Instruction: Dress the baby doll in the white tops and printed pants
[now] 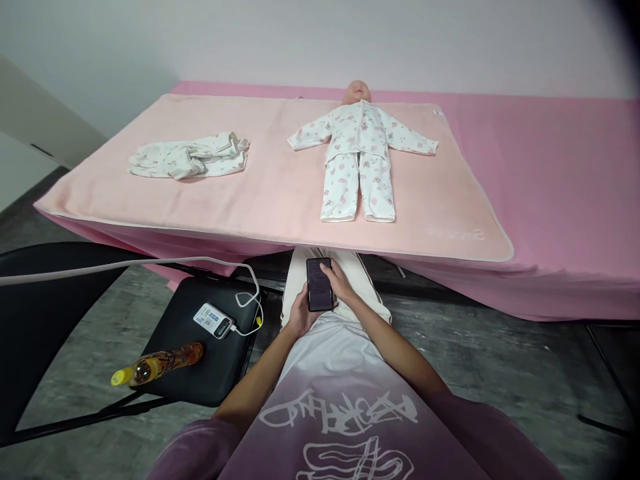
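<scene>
A dark smartphone (318,288) is held upright over my lap, just below the table's front edge. My left hand (301,315) is closed around its lower left side. From the right, my right hand (340,280) grips the phone's edge, with the thumb over the screen. What the screen displays is too small to read. On the table beyond lies a baby doll (359,92), its head toward the wall. A white patterned baby top (361,127) with its sleeves spread and matching trousers (340,190) are on the doll.
A peach mat (270,193) covers part of the pink tablecloth (565,200). Folded white baby clothes (190,157) lie on its left. A black chair (185,373) at my left bears a drink bottle (165,365) and a white device (213,321) with a cable (200,259).
</scene>
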A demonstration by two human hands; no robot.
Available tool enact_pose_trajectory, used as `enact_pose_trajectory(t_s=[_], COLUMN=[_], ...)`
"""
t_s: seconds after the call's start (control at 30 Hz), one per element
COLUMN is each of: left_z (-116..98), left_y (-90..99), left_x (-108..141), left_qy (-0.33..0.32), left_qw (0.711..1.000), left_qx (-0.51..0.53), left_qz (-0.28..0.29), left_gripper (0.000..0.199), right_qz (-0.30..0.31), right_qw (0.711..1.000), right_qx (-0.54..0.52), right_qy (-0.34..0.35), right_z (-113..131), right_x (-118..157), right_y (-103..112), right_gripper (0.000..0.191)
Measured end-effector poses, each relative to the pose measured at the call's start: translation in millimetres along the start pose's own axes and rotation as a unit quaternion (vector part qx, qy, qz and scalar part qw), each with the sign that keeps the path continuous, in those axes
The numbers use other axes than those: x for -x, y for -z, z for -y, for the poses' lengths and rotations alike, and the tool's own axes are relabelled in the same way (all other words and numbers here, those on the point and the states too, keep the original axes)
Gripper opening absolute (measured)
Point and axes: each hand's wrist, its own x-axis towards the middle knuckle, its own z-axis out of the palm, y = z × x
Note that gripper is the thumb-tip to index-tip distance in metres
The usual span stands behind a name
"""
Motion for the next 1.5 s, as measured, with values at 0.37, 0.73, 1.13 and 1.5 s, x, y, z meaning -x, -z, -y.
enact_pose_trajectory(t_s=[0.37,0.73,1.13,1.5], left_z=[5,8,10,14], left_y=[8.6,-1.7,-0.5,4.6], left_x=[-4,3,1,-2], left_qy=[-0.007,-0.072,-0.120,-0.109], left_qw=[1.000,0.978,0.955,0.956], left_qx=[-0.009,-0.194,-0.272,-0.272], left_qz=[0.003,0.003,-0.009,0.000], left_gripper=[0.071,0.110,0.125,0.123], right_qz=[0.008,0.009,0.002,-0.022], right_qw=[1.000,0.999,1.000,1.000], right_qx=[-0.023,-0.024,-0.003,-0.019], right_qy=[-0.012,-0.028,-0.018,-0.010], right_z=[-1,-1,-2,2], right_x=[1,0,1,2], right_y=[0,4,4,0], right_gripper=[0.045,0.044,0.046,0.042])
